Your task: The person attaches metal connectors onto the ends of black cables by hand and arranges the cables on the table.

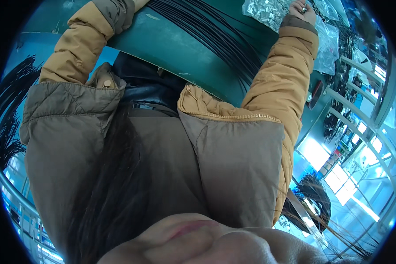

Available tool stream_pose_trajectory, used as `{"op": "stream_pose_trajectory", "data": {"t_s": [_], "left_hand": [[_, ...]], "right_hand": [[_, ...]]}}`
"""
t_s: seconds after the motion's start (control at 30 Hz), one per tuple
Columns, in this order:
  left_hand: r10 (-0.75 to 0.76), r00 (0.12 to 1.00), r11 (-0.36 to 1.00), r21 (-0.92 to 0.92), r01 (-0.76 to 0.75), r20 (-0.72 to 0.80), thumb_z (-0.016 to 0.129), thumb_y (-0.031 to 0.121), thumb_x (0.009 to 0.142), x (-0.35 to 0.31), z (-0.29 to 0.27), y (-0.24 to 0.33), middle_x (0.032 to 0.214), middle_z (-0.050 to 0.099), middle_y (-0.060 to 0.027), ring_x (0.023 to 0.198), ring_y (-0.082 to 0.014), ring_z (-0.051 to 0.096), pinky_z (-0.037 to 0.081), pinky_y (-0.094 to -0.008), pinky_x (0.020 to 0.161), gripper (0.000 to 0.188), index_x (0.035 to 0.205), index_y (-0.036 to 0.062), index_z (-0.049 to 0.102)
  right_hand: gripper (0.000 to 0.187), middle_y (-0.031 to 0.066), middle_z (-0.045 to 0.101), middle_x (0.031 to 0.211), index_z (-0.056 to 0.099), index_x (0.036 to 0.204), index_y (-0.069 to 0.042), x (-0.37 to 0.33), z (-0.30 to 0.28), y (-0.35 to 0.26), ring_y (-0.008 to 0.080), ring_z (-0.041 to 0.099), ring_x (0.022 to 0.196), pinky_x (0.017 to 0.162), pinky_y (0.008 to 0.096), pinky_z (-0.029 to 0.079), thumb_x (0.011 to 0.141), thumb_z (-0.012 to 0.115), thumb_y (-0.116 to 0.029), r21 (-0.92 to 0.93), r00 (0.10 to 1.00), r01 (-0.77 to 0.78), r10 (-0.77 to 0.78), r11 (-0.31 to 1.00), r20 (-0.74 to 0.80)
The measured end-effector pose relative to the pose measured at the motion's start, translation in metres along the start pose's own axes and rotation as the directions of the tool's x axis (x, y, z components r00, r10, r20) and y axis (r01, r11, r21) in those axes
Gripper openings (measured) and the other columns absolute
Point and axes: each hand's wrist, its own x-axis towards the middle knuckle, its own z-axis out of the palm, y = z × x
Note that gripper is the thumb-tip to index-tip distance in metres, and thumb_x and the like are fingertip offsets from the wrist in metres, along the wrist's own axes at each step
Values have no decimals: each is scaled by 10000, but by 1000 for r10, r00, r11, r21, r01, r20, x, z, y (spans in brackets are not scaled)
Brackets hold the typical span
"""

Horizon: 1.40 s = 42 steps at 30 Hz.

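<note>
My right hand (304,12) is at the upper right, its fingers closed on a small shiny metal piece (304,9) whose exact kind I cannot make out. Right beside it lies a clear plastic bag (328,44) and a heap of small silvery metal parts (264,12). At the top edge, only the wrist side of my left hand (140,3) shows, near the end of a bundle of long black cables (207,33). Its fingers are out of the picture, so their hold cannot be seen.
The cables lie slantwise across a green tabletop (163,46), whose near edge runs in front of my lap. More black cable bundles (13,105) hang at the left, and others (334,125) by a pale metal rack (361,110) at the right.
</note>
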Motion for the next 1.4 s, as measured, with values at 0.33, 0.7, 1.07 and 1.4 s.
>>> {"op": "stream_pose_trajectory", "data": {"t_s": [0.33, 0.7, 1.07, 1.4], "left_hand": [[-42, 997, 996, 75, 37, 61, 392, 497, 1070, 20, -4, -2, 1724, 167, -127, 1583, -373, 126, 138, -604, 1241, 641, 1647, 257, 248], [772, 336, 268, -204, -942, -539, 743, 114, 900, -50, 44, 151, 1204, 661, -117, 1052, -355, 660, 566, -427, 900, 382, 1273, 80, 666], [827, 213, 226, -39, -973, -521, 722, 127, 875, -68, 64, 265, 1027, 610, -62, 986, -270, 626, 527, -402, 821, 163, 1018, 89, 654], [702, 449, 279, -366, -888, -553, 709, 129, 956, -89, 34, 249, 922, 635, -53, 738, -259, 681, 577, -333, 645, 101, 1046, 93, 682]], "right_hand": [[275, 31, 421, 750, 462, 874, -59, -150, -10, -6, 149, 398, 618, 540, 284, 355, 1089, 444, -230, 278, 957, 22, -100, 960, 271], [210, 33, 422, 837, 565, 1115, 18, -320, -106, 49, 133, 394, 655, 521, 260, 342, 993, 530, -149, 297, 992, 105, -122, 949, 40], [132, 78, 609, 942, 609, 1086, -43, -417, -72, 141, 130, 508, 712, 573, 263, 420, 1023, 620, -159, 232, 983, 138, -105, 963, -150], [156, 83, 652, 964, 655, 1137, -31, -422, -51, 172, 154, 604, 801, 613, 271, 479, 1032, 646, -145, 135, 972, 211, -192, 968, -137]]}}
